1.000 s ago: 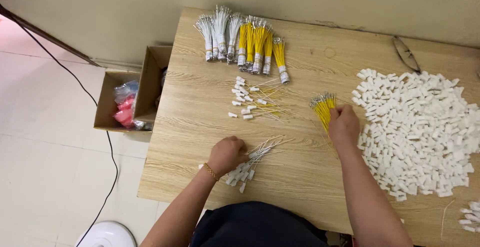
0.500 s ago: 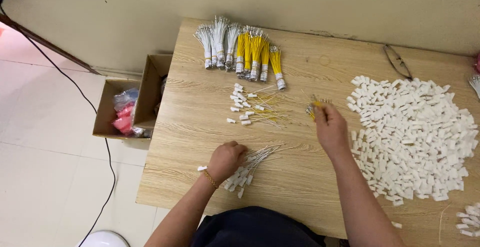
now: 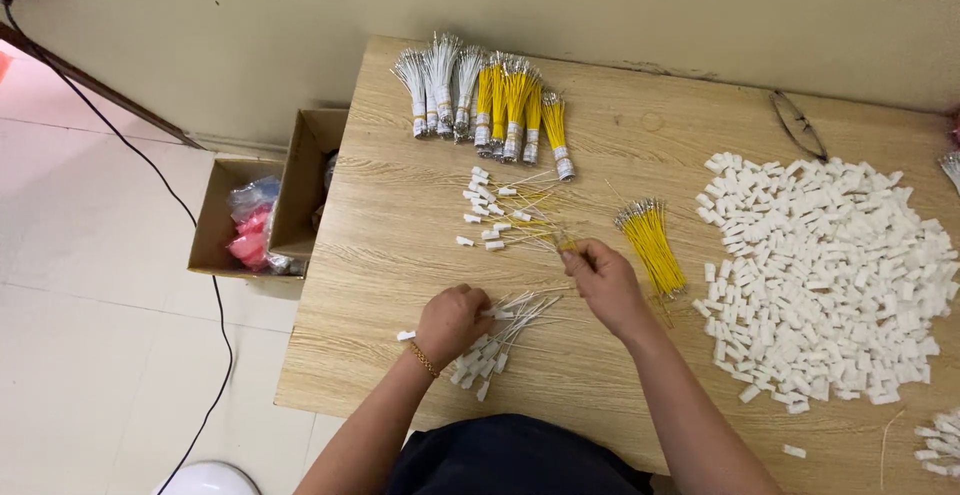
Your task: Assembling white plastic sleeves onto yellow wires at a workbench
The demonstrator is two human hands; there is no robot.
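Head view is looking down on a wooden table (image 3: 400, 285), with the person's two bare hands working near the lower middle of the frame. Their left hand (image 3: 452, 322), wearing a thin gold bracelet (image 3: 422, 359) at the wrist, is curled into a loose fist and gripping a small fan of white wires with white connector ends (image 3: 497, 340), which are spreading out below and to the right of the knuckles and lying on the tabletop. Their right hand (image 3: 606, 283), just right of centre, is pinching the tip of a single yellow wire (image 3: 563, 242) between thumb and fingers, at the lower right edge of a small scatter of finished yellow wires with white connectors (image 3: 500, 217) lying just above the hands. Immediately right of that hand, a loose bunch of yellow wires (image 3: 655, 247) is resting on the table, its metal tips pointing to the upper left. Farther right, a large heap of white plastic connectors (image 3: 835, 275) is filling the right side of the frame. Along the upper middle, taped bundles of white wires (image 3: 440, 85) and taped bundles of yellow wires (image 3: 515, 105) are lying side by side. A pair of glasses (image 3: 797, 125) is sitting at the upper right. Off the table's left edge, open cardboard boxes (image 3: 262, 205) holding pink packets are standing on the tiled floor (image 3: 90, 335), where a black cable (image 3: 130, 155) is trailing.
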